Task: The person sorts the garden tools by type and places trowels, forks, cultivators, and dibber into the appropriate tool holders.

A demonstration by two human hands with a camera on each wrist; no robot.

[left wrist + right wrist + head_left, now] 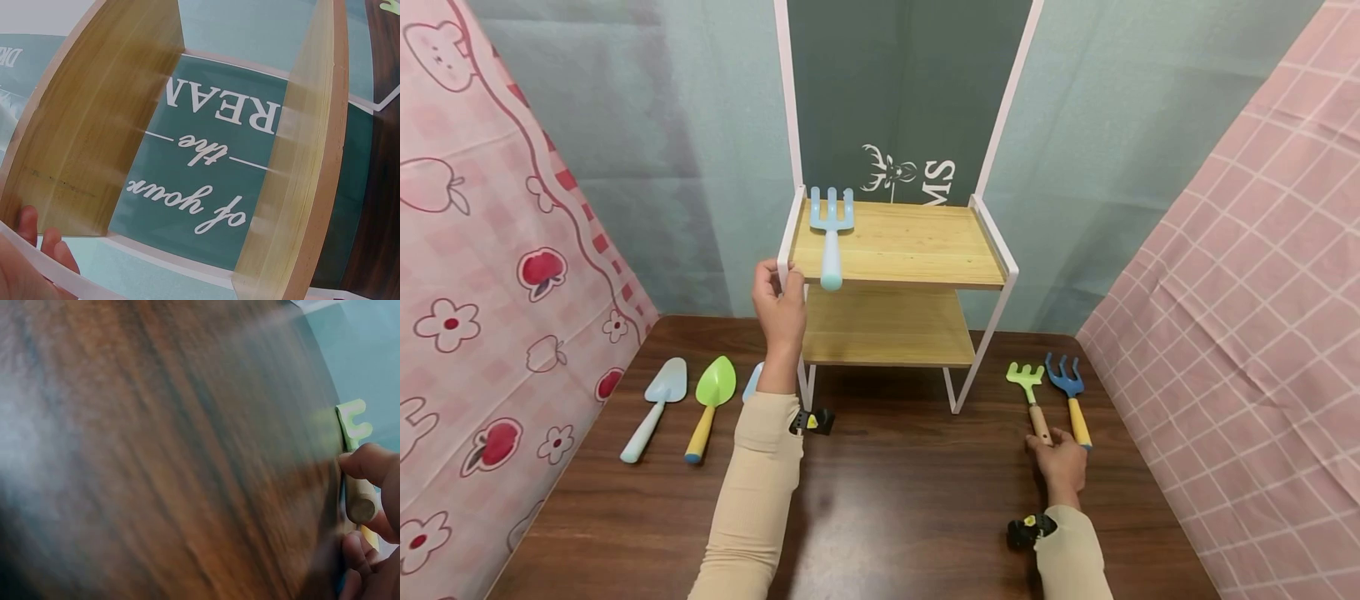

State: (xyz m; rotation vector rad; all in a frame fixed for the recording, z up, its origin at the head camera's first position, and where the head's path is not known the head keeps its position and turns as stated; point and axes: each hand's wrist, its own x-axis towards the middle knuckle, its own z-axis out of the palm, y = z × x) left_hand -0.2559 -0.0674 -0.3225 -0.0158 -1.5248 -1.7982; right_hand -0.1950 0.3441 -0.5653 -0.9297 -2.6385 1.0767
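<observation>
My left hand (781,312) grips the white frame of a two-tier wooden shelf (910,250) at its front left corner. In the left wrist view, its fingertips (52,240) curl past the white bar beside a board. A light blue hand rake (831,237) lies on the upper board, its handle end reaching over the front edge. On the right of the table, my right hand (1060,462) pinches the wooden handle of a green hand rake (1026,379) between thumb and finger. Just right of it lies a blue hand rake (1067,383) with a yellow handle.
On the table's left lie a pale blue trowel (662,392) and a green trowel (715,383) with a yellow handle. Another blue tool (752,381) is mostly hidden behind my left arm. Pink patterned cloths flank the dark wooden table (895,500); a green banner (910,92) hangs behind the shelf.
</observation>
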